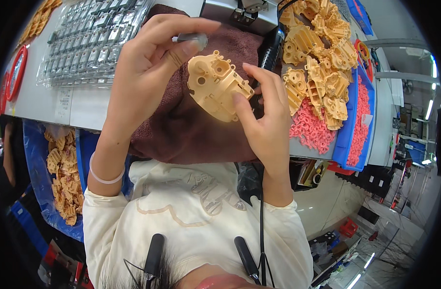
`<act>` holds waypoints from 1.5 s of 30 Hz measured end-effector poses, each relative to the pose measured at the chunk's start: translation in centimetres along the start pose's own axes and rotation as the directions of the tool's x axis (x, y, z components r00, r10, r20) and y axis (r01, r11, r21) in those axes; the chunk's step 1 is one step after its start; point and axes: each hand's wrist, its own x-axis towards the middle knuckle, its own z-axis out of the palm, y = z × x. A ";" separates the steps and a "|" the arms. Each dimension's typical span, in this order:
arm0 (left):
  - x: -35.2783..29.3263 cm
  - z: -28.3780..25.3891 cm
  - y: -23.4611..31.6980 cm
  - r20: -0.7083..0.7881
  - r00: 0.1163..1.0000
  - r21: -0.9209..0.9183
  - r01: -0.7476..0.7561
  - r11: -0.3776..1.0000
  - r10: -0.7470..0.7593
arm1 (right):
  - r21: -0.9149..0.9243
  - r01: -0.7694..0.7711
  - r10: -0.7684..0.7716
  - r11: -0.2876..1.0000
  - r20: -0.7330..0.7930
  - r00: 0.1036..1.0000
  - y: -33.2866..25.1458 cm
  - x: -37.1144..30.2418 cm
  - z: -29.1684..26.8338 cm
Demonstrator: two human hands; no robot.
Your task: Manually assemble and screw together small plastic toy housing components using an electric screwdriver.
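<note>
The yellow housing (212,92) was held over the towel (182,142) by the right hand (266,108), seemingly by one edge to leave the rest exposed; a grey part (200,37) was pinched by the left hand (148,60).

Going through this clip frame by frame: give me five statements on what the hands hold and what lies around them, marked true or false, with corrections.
1. The right hand holds a yellow housing. True.
2. The left hand is empty. False: it pinches a small grey part.
3. A brown cloth lies beneath the hands. True.
4. The loose pink pieces lie left of the cloth. False: they lie right of it.
5. The left wrist wears a pale band. True.
</note>
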 end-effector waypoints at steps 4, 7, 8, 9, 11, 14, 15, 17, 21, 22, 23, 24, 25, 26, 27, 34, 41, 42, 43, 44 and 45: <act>-0.6 -0.5 -0.1 0.105 0.973 -0.166 0.221 0.961 -0.205 | 0.014 0.046 -0.046 0.999 -0.012 0.999 0.1 -0.2 -0.3; -1.5 0.2 -0.8 -0.009 0.980 -0.601 0.155 0.784 -0.200 | 0.069 0.099 -0.097 0.993 -0.041 0.994 1.0 -0.4 -0.5; -1.6 0.0 -0.7 -0.011 0.979 -0.595 0.157 0.788 -0.203 | 0.089 0.105 -0.101 0.990 -0.051 0.994 1.4 -0.6 -0.6; -1.7 -0.3 -0.6 0.011 0.974 -0.637 0.180 0.750 -0.224 | 0.108 0.110 -0.104 0.988 -0.061 0.993 1.7 -0.7 -0.8; -1.7 -0.5 -0.6 0.031 0.969 -0.673 0.203 0.711 -0.247 | 0.098 0.110 -0.103 0.989 -0.069 0.992 2.0 -1.1 -1.2; -1.4 -0.5 -1.2 0.010 0.993 -0.590 0.103 0.801 -0.120 | 0.128 0.099 -0.081 0.987 -0.138 0.987 2.6 -1.5 -1.7; -1.4 -0.7 -2.0 -0.081 0.995 -0.464 0.010 0.886 -0.054 | 0.131 0.098 -0.079 0.987 -0.142 0.987 2.8 -1.6 -1.8; -1.2 -0.2 -2.0 -0.155 0.987 -0.318 -0.077 0.945 0.028 | 0.150 0.086 -0.058 0.985 -0.181 0.982 3.2 -1.8 -2.1; -0.6 2.6 -0.9 -0.091 0.992 -0.158 -0.103 0.982 0.089 | 0.226 0.080 -0.038 0.971 -0.184 0.982 3.8 -2.1 -2.3; -0.7 3.1 -1.3 -0.092 0.994 -0.112 -0.075 0.991 0.065 | 0.226 0.081 -0.039 0.971 -0.185 0.982 3.9 -2.2 -2.3; -0.7 3.5 -1.5 -0.091 0.994 -0.112 -0.076 0.991 0.066 | 0.232 0.084 -0.039 0.969 -0.189 0.981 3.9 -2.2 -2.4; -0.6 3.9 -1.7 -0.108 0.990 -0.056 -0.093 0.994 0.086 | 0.239 0.086 -0.040 0.967 -0.192 0.981 3.9 -2.2 -2.4; -0.6 4.3 -1.9 -0.124 0.987 0.000 -0.107 0.994 0.107 | 0.239 0.086 -0.040 0.967 -0.192 0.981 3.9 -2.2 -2.4; -0.6 4.7 -2.1 -0.165 0.982 0.043 -0.088 0.995 0.094 | 0.236 0.098 -0.051 0.967 -0.197 0.979 3.9 -2.2 -2.5; -0.7 4.8 -2.1 -0.164 0.982 0.042 -0.085 0.995 0.091 | 0.233 0.109 -0.062 0.966 -0.202 0.977 4.0 -2.2 -2.6; -1.2 5.2 -1.3 -0.105 0.978 0.451 -0.116 0.885 0.182 | 0.235 0.099 -0.051 0.967 -0.204 0.978 4.3 -2.2 -2.4; -1.0 5.6 -1.7 -0.108 0.934 0.647 -0.193 0.737 0.340 | 0.242 0.097 -0.051 0.965 -0.190 0.981 4.5 -2.1 -2.3; -1.0 5.7 -1.8 -0.108 0.935 0.647 -0.191 0.738 0.337 | 0.257 0.094 -0.046 0.962 -0.186 0.982 4.6 -2.1 -2.3; -1.1 5.9 -2.0 -0.138 0.930 0.600 -0.195 0.776 0.341 | 0.258 0.092 -0.044 0.962 -0.184 0.982 4.6 -2.1 -2.3; -1.1 6.0 -2.2 -0.168 0.924 0.551 -0.200 0.810 0.343 | 0.261 0.090 -0.041 0.961 -0.185 0.982 4.7 -2.1 -2.2; -1.1 6.0 -2.4 -0.168 0.925 0.551 -0.199 0.811 0.341 | 0.265 0.088 -0.038 0.960 -0.187 0.982 4.7 -2.1 -2.2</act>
